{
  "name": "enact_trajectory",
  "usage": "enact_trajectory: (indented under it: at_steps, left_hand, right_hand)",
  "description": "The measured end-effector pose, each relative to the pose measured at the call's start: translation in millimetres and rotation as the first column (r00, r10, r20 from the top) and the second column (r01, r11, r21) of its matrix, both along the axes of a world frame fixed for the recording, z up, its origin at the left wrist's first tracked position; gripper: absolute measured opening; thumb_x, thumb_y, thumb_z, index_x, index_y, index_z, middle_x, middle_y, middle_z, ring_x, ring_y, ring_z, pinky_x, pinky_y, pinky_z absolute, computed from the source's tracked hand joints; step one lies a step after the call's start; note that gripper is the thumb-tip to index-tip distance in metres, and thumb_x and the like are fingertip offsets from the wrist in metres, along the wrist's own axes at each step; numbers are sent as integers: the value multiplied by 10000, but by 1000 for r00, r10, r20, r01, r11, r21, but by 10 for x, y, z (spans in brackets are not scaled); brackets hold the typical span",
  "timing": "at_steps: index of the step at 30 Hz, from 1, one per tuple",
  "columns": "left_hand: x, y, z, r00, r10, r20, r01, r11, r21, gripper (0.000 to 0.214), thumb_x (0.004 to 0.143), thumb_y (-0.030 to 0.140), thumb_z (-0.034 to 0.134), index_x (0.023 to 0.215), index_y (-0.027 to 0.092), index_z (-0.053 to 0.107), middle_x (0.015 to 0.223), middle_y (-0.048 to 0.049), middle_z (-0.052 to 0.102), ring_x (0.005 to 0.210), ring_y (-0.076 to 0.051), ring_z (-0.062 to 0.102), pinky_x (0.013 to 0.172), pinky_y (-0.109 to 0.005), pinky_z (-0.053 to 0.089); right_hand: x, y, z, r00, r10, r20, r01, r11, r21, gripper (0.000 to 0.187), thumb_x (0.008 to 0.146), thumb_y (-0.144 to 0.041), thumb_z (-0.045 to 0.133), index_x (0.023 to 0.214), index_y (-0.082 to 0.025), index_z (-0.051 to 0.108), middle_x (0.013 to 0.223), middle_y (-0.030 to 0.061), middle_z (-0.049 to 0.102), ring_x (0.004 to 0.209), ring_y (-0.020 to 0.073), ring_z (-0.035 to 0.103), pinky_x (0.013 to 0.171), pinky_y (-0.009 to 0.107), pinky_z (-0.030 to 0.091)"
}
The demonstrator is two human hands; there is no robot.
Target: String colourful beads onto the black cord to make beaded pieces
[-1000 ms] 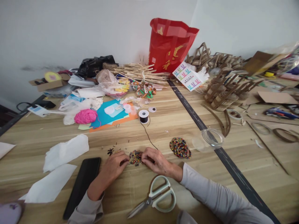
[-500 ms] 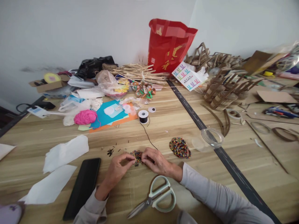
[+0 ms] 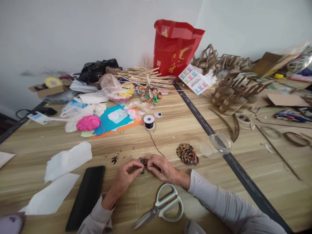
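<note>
My left hand is closed in a pinch above a small pile of multicoloured beads, with what looks like a single bead between thumb and forefinger. Close by on the right, my right hand also pinches, its fingertips almost meeting the left ones. Thin black cord runs from a white spool and disappears behind the right hand; its end seems to be in those fingers, though they hide it. Right of the hands lies a coil of strung beads. Scissors rest slightly open below the hands.
A black phone and white paper pieces lie at left. Short black cord scraps are beside the beads. Pink yarn, a red bag and small woven baskets stand farther back. A clear tape roll is at right.
My left hand has moved slightly right, bringing its pinched fingertips closer to the right hand. The right hand has stayed nearly in place.
</note>
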State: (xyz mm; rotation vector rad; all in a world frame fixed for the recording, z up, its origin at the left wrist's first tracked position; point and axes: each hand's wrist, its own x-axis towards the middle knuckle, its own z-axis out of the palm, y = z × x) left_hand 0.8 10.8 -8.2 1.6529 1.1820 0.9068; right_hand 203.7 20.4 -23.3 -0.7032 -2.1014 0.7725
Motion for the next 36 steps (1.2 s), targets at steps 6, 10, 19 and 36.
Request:
enact_trajectory:
  at_steps: [6, 10, 19, 36]
  left_hand:
    - [-5, -4, -24, 1000, -4, -5, 4, 1000, -3, 90, 762, 239, 654, 746, 159, 691, 768, -59, 704, 742, -177, 650, 691, -269, 518]
    - [-2, -5, -15, 1000, 9, 6, -8, 1000, -13, 70, 753, 219, 655, 744, 162, 695, 767, -56, 706, 738, -177, 648, 686, -269, 519]
    - [-3, -4, -30, 1000, 2, 0, -2, 1000, -13, 72, 751, 226, 655, 740, 163, 688, 759, -51, 700, 735, -175, 644, 681, -266, 512]
    - [-8, 1, -44, 999, 8, 39, -7, 999, -34, 43, 731, 199, 671, 727, 164, 695, 749, -48, 697, 719, -173, 639, 661, -259, 497]
  right_hand:
    - [1, 1, -17, 1000, -4, -3, 4, 1000, -3, 91, 926, -177, 457, 853, -175, 510, 805, 56, 579, 750, 158, 538, 682, 259, 451]
    - [4, 5, -24, 1000, 2, 12, -2, 1000, -3, 85, 923, -168, 461, 857, -174, 515, 806, 54, 584, 754, 157, 541, 688, 261, 450]
    - [0, 2, -32, 1000, 2, 27, -3, 1000, 11, 87, 930, -178, 456, 863, -172, 511, 806, 55, 585, 759, 158, 545, 690, 265, 460]
    - [-2, 2, -28, 1000, 1, 20, -1, 1000, 20, 85, 923, -180, 454, 857, -178, 507, 803, 59, 589, 755, 163, 547, 687, 264, 453]
